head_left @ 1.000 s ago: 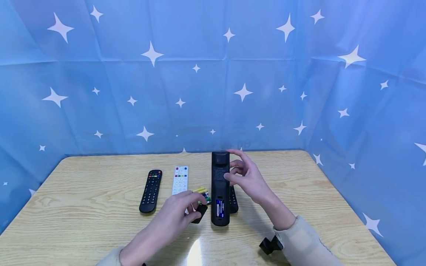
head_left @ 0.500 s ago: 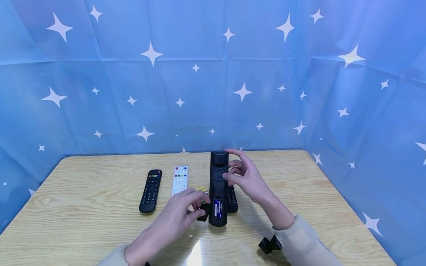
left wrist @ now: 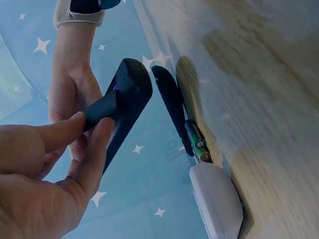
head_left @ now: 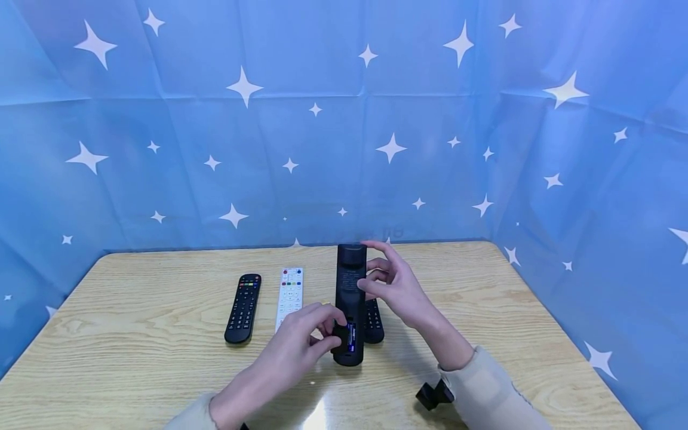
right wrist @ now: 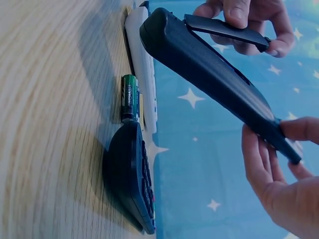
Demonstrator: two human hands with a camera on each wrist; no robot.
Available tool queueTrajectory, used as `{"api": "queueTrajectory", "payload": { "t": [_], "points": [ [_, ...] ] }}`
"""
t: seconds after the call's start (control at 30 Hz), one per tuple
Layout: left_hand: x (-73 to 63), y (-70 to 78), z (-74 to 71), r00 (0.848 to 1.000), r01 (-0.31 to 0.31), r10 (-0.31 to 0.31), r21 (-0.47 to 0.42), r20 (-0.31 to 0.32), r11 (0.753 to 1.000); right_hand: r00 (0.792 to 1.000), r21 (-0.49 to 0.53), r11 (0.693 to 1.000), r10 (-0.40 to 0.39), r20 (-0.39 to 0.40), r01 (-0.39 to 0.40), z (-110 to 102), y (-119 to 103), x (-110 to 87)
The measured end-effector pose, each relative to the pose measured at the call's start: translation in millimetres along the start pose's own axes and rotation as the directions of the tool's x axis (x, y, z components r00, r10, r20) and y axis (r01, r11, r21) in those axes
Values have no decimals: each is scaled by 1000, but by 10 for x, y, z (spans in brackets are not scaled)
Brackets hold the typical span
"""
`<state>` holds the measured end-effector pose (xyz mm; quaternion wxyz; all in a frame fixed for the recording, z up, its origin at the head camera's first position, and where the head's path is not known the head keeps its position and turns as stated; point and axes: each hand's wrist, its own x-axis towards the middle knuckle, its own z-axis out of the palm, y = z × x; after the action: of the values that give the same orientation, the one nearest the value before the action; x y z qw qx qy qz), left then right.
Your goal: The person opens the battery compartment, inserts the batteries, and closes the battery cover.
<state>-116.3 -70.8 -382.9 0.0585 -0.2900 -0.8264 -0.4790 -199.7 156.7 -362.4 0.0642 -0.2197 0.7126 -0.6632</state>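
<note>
My right hand [head_left: 395, 286] grips the far end of a black remote control [head_left: 350, 298], held above the table with its back turned up. Blue batteries [head_left: 352, 337] show in the uncovered compartment near its lower end. Between thumb and fingers my left hand [head_left: 301, 334] pinches a small black battery cover [right wrist: 227, 32]. In the right wrist view one edge of the cover meets the remote at the compartment while the rest slants away from it. The left wrist view has the cover [left wrist: 101, 110] close against the remote's lower end.
On the wooden table [head_left: 161, 358] lie a black remote [head_left: 243, 309] at left, a white remote [head_left: 290, 292] and another black remote [head_left: 374, 322] partly behind the held one. Green batteries [right wrist: 130, 97] lie between these last two. Blue star-patterned cloth [head_left: 322, 149] hangs behind.
My left hand has moved right with the battery cover, bringing it from beside the remote to its compartment. The held remote has shifted slightly left.
</note>
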Motion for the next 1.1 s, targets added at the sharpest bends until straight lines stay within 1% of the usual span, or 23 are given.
{"api": "queueTrajectory", "payload": {
  "t": [0.17,0.3,0.53,0.67,0.9,1.1],
  "points": [
    [11,-3,34,1000,-13,13,-30,3,999,1000,-6,1000,6,-2,-6,11,-2,-3],
    [18,-9,57,1000,-25,25,-26,5,999,1000,-5,1000,11,-1,-11,18,-10,-5],
    [27,-16,95,1000,-25,26,-32,15,999,1000,-17,1000,9,5,-9,14,-4,10],
    [35,-22,113,999,-40,40,-1,10,999,1000,-10,1000,7,7,-7,21,-7,8],
    [54,-32,127,998,-68,68,98,0,993,1000,-19,1000,0,-3,0,28,-8,-5],
    [67,-24,123,998,-64,66,137,-12,989,1000,-31,999,-10,-12,10,32,-10,-9]
  ]
}}
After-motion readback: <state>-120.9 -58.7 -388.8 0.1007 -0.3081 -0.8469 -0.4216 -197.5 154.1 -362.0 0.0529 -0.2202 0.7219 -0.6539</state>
